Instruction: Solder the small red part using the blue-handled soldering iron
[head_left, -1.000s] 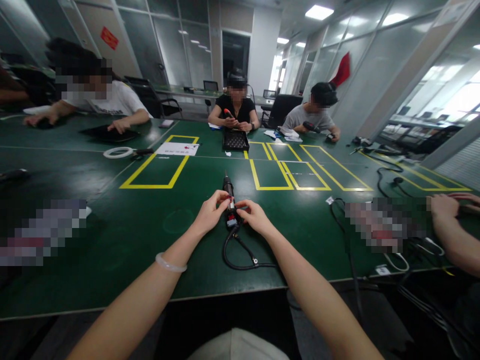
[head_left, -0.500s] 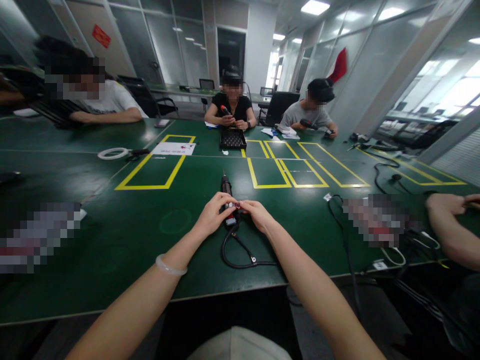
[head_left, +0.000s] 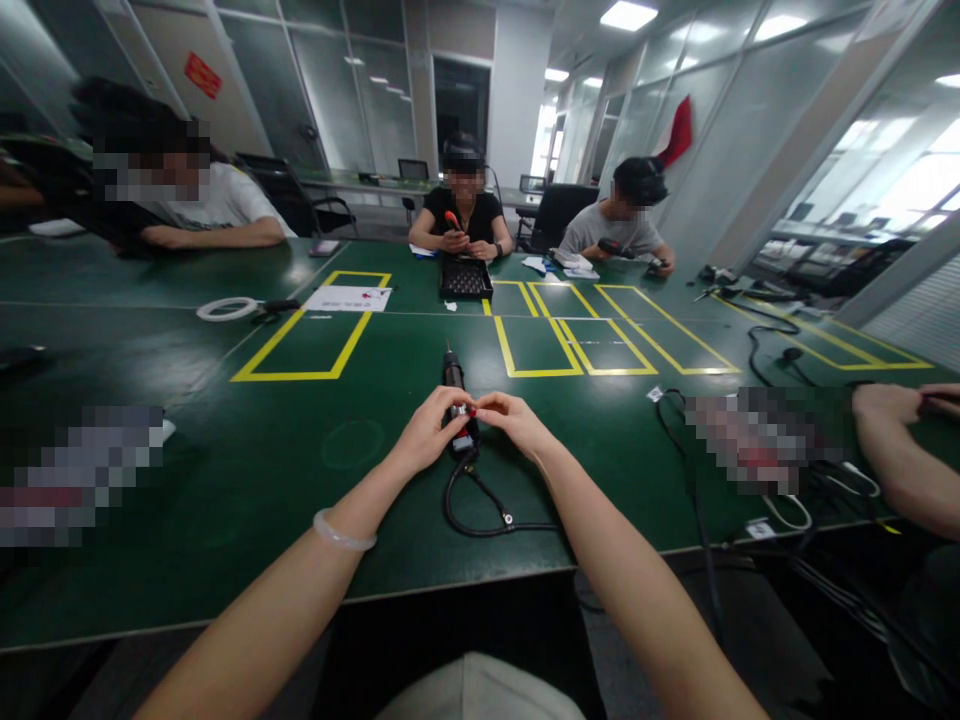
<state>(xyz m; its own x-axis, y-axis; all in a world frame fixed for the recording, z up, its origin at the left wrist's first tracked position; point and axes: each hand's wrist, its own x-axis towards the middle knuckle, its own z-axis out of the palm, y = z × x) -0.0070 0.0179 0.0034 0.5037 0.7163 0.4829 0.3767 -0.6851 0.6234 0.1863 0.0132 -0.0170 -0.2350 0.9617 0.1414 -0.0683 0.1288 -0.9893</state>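
An electric screwdriver (head_left: 453, 370) lies on the green table, its bit pointing away from me and its black cable looping back toward the edge. Over its rear half, my left hand (head_left: 429, 428) is closed, with thumb and fingertips pinching a small red part (head_left: 472, 411). From the other side, my right hand (head_left: 516, 424) grips the same part with thumb and forefinger. My fingers cover most of the part, so its exact kind does not show. Part of the screwdriver's body is hidden behind my left fingers.
Yellow tape rectangles (head_left: 286, 377) mark the green table (head_left: 247, 480). Across it, a person sits behind a black tray (head_left: 465, 296); others sit left and right. A white sheet (head_left: 349, 298), a coiled white cable (head_left: 226, 309) and a black cable (head_left: 690, 480) lie around.
My right fingers have shifted slightly around the small red part, and more of its red shows. My left hand and the screwdriver stay nearly in place.
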